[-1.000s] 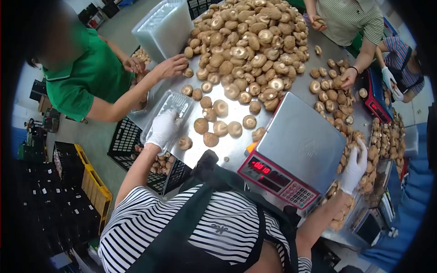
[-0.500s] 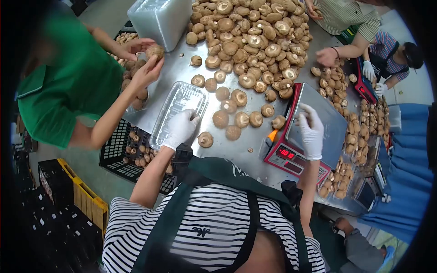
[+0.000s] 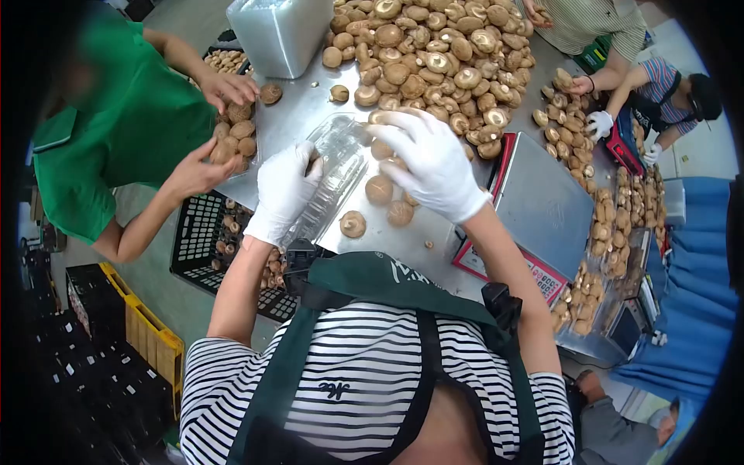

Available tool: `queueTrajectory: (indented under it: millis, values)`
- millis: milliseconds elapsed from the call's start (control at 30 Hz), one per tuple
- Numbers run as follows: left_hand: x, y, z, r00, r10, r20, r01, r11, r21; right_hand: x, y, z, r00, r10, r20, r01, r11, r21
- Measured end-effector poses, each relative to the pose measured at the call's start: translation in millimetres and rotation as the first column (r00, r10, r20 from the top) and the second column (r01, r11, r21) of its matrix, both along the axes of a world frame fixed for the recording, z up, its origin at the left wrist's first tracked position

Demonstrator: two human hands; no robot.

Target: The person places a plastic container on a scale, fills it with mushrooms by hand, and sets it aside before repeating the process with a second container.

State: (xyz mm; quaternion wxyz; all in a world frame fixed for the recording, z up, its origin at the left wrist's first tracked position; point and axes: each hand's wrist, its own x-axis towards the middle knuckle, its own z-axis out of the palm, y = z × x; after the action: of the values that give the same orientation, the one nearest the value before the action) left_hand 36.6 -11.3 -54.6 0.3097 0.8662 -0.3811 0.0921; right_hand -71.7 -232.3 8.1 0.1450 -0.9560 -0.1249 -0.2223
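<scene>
My left hand (image 3: 285, 194), in a white glove, is closed over the clear plastic tray (image 3: 341, 174), with a small brown part of a mushroom showing at its fingers. My right hand (image 3: 434, 159), also gloved, reaches across the table with its fingers apart over loose shiitake mushrooms. A brown cap (image 3: 380, 149) lies between its thumb and fingers and looks ungripped. Closer to me lie more mushrooms, among them one with its stem up (image 3: 353, 224). The red scale (image 3: 542, 205) stands right of my right hand, its display hidden by my forearm.
A large mushroom heap (image 3: 442, 58) covers the table's back. Stacked clear trays (image 3: 279, 35) stand at back left. A co-worker in green (image 3: 147, 132) handles a filled tray at left, above a black crate (image 3: 198, 240). Others work at right beside packed mushrooms (image 3: 608, 225).
My right hand has moved left from the scale to the loose mushrooms. My left hand has risen and closed at the tray. The co-worker in green has lowered a mushroom to the table.
</scene>
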Motion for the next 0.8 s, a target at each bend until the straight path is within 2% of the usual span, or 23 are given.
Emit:
queueTrajectory:
  millis: [133,233,267,367,400,433,500,533,633,700,733,800]
  values:
    - [2,-9,16,0.999,0.043,0.02,-0.042,0.998,-0.049,16,2,-11,0.998,0.021,0.052,-0.017,0.997,-0.075]
    - [-11,-22,38,0.991,-0.087,-0.107,0.075,0.991,-0.109,14,-1,-10,0.995,0.031,0.091,-0.016,0.987,-0.162]
    - [-15,-29,50,0.982,-0.182,-0.06,0.175,0.979,-0.103,14,-4,-13,0.995,0.029,0.1,-0.01,0.983,-0.184]
    - [-19,-51,58,0.972,-0.235,-0.019,0.236,0.972,0.023,5,-19,-9,0.995,-0.007,0.097,0.031,0.968,-0.25]
    - [-20,-54,60,0.96,-0.278,0.027,0.279,0.96,-0.042,-5,-32,-5,0.991,-0.045,0.128,0.076,0.967,-0.245]
    - [-20,-54,65,0.966,-0.223,0.133,0.238,0.965,-0.113,-16,-49,0,0.983,-0.084,0.161,0.122,0.963,-0.242]
    - [-23,-52,73,0.943,-0.083,0.322,0.176,0.947,-0.27,-56,-73,14,0.92,-0.321,0.222,0.344,0.936,-0.072]
    - [-21,-43,61,0.948,-0.079,0.309,0.166,0.949,-0.267,-79,-89,13,0.887,-0.394,0.243,0.415,0.909,-0.041]
    - [-32,-28,5,0.992,-0.069,-0.105,0.074,0.996,0.041,-152,-118,-4,0.754,-0.623,0.21,0.631,0.775,0.035]
    - [-38,-23,-41,0.976,-0.012,-0.217,0.08,0.947,0.31,-188,-132,-20,0.661,-0.725,0.194,0.741,0.671,-0.019]
    - [-35,-19,-65,0.986,-0.063,-0.153,0.12,0.908,0.401,-204,-139,-32,0.638,-0.755,0.153,0.768,0.637,-0.064]
    - [-34,-16,-70,0.978,-0.031,-0.208,0.107,0.925,0.365,-221,-145,-46,0.584,-0.808,0.082,0.808,0.568,-0.157]
